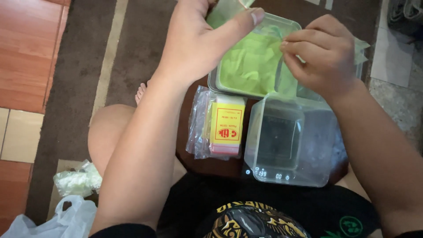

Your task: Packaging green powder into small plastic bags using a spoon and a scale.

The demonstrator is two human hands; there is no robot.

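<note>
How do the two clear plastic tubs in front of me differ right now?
The far tub holds light green powder; the near tub looks empty. The near tub sits on a dark digital scale; the far tub lies under both hands, left hand and right hand. Both are clear, rectangular and lidless.

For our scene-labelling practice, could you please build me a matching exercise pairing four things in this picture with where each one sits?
Things:
1. green powder
2. empty clear tub
3. pack of small bags
4. white plastic bag

Places:
A. bottom left corner, on the floor
B. on the digital scale
C. in the far container, under both hands
D. left of the scale, below the powder container

Pairs: 1-C, 2-B, 3-D, 4-A
</note>
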